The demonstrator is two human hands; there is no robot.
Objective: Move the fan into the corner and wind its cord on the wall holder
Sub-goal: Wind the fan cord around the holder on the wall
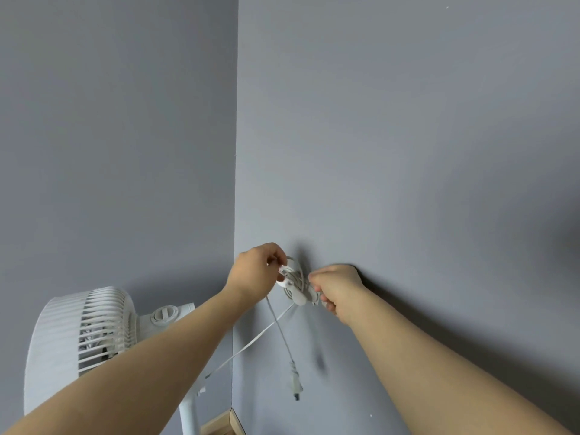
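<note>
A white pedestal fan [78, 337] stands in the corner at lower left, its pole partly behind my left forearm. On the right wall sits a white cord holder [298, 290] with several turns of white cord [284, 337] around it. My left hand [254, 274] pinches the cord at the holder's upper left. The fingers of my right hand [337, 288] are closed at the holder's right side, where cord shows. One strand runs down left toward the fan. The plug end [295, 387] hangs loose below the holder.
Two grey walls meet in a corner line [235, 152]. A strip of wooden floor and skirting [226, 423] shows at the bottom by the fan's pole.
</note>
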